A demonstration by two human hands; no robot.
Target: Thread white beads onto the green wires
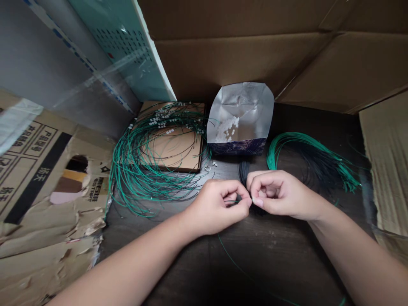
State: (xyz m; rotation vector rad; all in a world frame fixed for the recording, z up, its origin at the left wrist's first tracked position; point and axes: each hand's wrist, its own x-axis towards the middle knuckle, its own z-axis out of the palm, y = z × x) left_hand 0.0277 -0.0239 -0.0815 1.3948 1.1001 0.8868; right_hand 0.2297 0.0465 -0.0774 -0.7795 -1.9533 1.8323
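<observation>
My left hand (pixel 219 206) pinches a thin green wire (pixel 230 256), which trails down toward the lower right. Its fingertips meet those of my right hand (pixel 280 193), which is closed in a pinch; a tiny pale piece shows between them, too small to make out. Behind my hands stands an open silver pouch (pixel 247 114) with small white pieces (pixel 228 129) inside. A black wire bundle (pixel 244 170) lies just behind my fingertips. To the right rests a bundle of green and black wires (pixel 296 138).
Many green wires with white pieces (pixel 137 170) spread over a flat cardboard box (pixel 175 148) at the left. Small loose pieces (pixel 208 168) lie before the pouch. Cardboard walls (pixel 242 55) enclose the back and both sides of the dark tabletop (pixel 274 255).
</observation>
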